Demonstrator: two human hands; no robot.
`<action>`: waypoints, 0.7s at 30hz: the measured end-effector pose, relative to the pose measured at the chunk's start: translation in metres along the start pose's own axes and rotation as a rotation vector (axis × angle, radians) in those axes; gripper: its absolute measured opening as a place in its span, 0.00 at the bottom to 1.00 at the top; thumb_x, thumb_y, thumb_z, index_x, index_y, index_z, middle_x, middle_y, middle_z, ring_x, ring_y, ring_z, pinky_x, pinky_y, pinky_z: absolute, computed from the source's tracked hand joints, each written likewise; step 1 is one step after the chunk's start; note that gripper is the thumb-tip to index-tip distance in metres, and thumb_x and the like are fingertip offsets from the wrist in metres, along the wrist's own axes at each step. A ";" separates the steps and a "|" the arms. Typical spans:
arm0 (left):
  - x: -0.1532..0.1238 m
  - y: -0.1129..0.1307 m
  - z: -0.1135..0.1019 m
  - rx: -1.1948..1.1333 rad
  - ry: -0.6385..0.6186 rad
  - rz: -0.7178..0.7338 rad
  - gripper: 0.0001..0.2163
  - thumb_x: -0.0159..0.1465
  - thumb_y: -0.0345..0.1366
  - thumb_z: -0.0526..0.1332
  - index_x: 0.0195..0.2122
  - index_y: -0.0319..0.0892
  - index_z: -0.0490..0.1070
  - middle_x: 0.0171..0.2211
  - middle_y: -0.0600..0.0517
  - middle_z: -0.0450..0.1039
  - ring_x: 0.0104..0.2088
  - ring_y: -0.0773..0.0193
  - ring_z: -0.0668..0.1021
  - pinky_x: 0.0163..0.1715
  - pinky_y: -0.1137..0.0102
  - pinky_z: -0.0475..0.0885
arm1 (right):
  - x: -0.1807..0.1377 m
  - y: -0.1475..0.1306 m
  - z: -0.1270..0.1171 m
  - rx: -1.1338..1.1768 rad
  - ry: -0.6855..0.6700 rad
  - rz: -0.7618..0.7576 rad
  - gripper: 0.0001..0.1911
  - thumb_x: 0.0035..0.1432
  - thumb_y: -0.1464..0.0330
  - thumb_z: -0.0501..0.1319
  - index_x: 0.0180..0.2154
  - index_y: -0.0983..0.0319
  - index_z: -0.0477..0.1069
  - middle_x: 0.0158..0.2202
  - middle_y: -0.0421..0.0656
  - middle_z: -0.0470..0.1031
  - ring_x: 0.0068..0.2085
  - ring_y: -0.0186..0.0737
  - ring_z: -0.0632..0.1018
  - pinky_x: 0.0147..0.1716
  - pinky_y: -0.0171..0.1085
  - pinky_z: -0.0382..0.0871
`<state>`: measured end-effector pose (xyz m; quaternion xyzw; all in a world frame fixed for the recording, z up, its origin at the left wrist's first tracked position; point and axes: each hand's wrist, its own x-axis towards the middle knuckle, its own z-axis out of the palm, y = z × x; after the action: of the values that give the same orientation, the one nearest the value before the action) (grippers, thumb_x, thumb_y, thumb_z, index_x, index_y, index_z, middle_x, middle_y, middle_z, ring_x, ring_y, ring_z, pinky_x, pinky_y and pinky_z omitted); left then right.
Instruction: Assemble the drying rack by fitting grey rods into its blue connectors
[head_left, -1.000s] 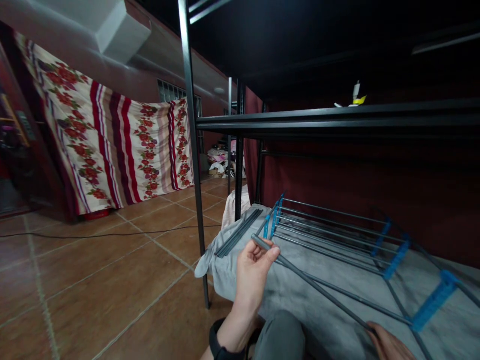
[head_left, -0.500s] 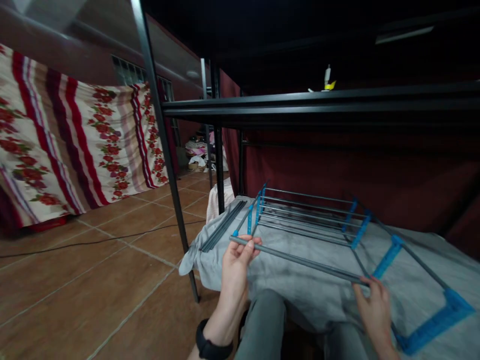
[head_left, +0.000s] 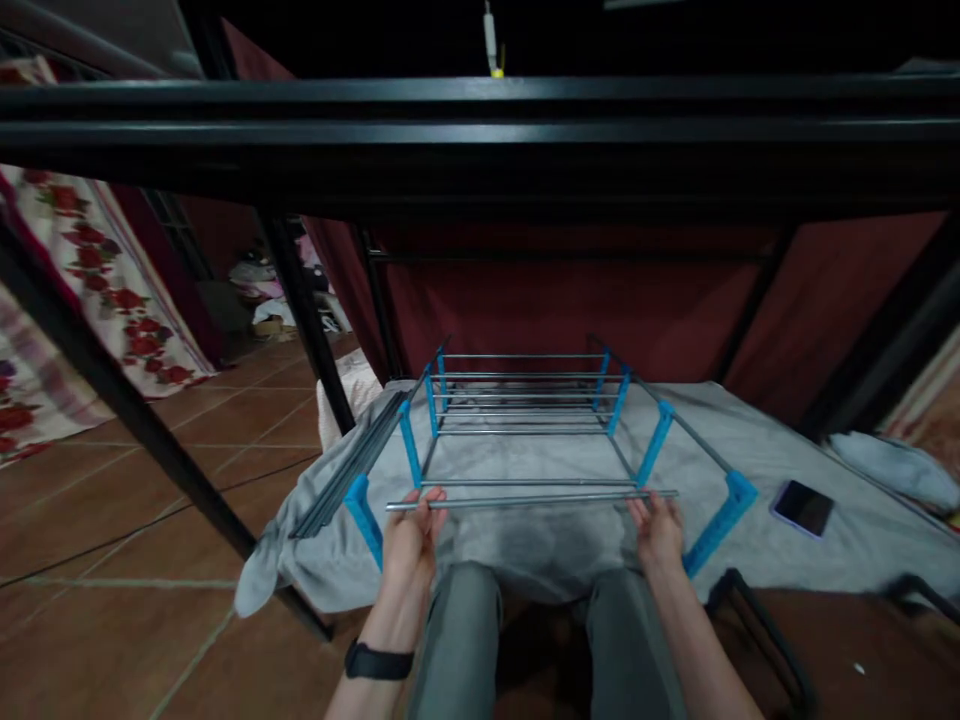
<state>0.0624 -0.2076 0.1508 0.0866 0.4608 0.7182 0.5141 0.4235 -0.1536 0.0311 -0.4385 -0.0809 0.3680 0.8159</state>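
Note:
A grey metal rod (head_left: pixel 525 501) lies level across my lap side of the bed, held near both ends. My left hand (head_left: pixel 414 530) pinches it close to its left end, and my right hand (head_left: pixel 657 528) grips it near the right end. Just beyond stands a partly assembled rack (head_left: pixel 527 432) of grey tubes with blue plastic connectors. The rod is between its two nearest connectors, the left connector (head_left: pixel 364 515) and the right connector (head_left: pixel 721 520); both rod ends appear apart from them. More loose rods (head_left: pixel 351 465) lie bundled left of the rack.
The rack rests on a bed with a grey sheet (head_left: pixel 757 440). A dark bunk rail (head_left: pixel 480 125) crosses overhead, with a black post (head_left: pixel 161 440) at left. To the right lie a phone (head_left: pixel 802 508) and a bluish-grey cloth (head_left: pixel 896 468). A cable (head_left: pixel 172 515) runs over the tiled floor.
My view has turned right, bringing the phone into sight. The rod, slanted before, is now nearly level and centred before the rack; both hands still hold it.

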 end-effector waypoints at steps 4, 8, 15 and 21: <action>0.033 -0.013 0.000 0.009 0.053 -0.036 0.10 0.60 0.17 0.55 0.33 0.39 0.65 0.29 0.50 0.77 0.29 0.66 0.81 0.32 0.71 0.77 | 0.011 0.004 -0.001 0.036 -0.080 0.058 0.16 0.46 0.70 0.69 0.32 0.57 0.62 0.31 0.36 0.77 0.34 0.35 0.79 0.38 0.39 0.77; 0.057 -0.025 0.002 0.069 0.098 -0.102 0.10 0.59 0.17 0.55 0.30 0.39 0.66 0.27 0.52 0.75 0.26 0.67 0.79 0.31 0.72 0.76 | 0.019 0.011 0.006 0.045 -0.130 0.123 0.14 0.48 0.71 0.70 0.30 0.57 0.64 0.31 0.36 0.78 0.35 0.36 0.80 0.38 0.38 0.77; 0.082 -0.046 0.002 0.145 0.112 -0.219 0.11 0.59 0.16 0.54 0.27 0.39 0.65 0.28 0.52 0.75 0.26 0.66 0.79 0.28 0.72 0.76 | 0.026 0.020 0.029 0.078 -0.248 0.139 0.16 0.44 0.70 0.73 0.31 0.58 0.66 0.34 0.38 0.79 0.39 0.39 0.81 0.41 0.41 0.76; 0.108 -0.054 -0.010 0.157 0.181 -0.241 0.13 0.59 0.15 0.52 0.27 0.39 0.65 0.27 0.53 0.73 0.24 0.67 0.77 0.26 0.73 0.75 | 0.030 0.029 0.041 0.071 -0.293 0.156 0.14 0.47 0.65 0.72 0.31 0.57 0.68 0.34 0.38 0.80 0.37 0.38 0.80 0.41 0.40 0.75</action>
<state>0.0427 -0.1225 0.0663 0.0053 0.5669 0.6181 0.5445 0.4109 -0.0969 0.0279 -0.3559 -0.1518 0.4930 0.7793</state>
